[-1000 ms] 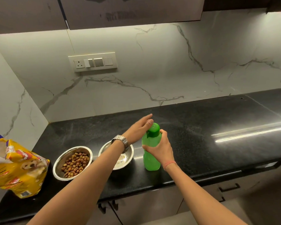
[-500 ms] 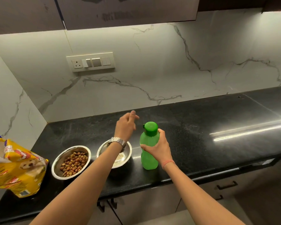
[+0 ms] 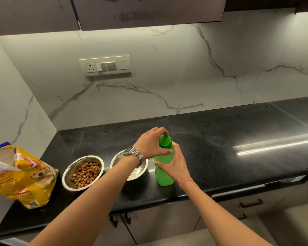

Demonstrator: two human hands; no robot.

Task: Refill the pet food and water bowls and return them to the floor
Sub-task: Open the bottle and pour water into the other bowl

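Note:
A green plastic bottle (image 3: 164,176) stands upright on the black counter (image 3: 220,148). My right hand (image 3: 174,165) grips its body. My left hand (image 3: 150,142) curls round the green cap (image 3: 165,140) from the left. A steel bowl (image 3: 82,172) holding brown kibble sits to the left. Between it and the bottle sits a second steel bowl (image 3: 140,170), partly hidden by my left forearm; it seems to hold a little water.
A yellow pet food bag (image 3: 23,176) lies open at the counter's left end. A switch plate (image 3: 105,65) is on the marble wall. Cabinet drawers with dark handles (image 3: 251,204) run below the counter edge.
My left hand came back from above the second bowl and closed on the bottle cap. The right hand kept its hold on the bottle.

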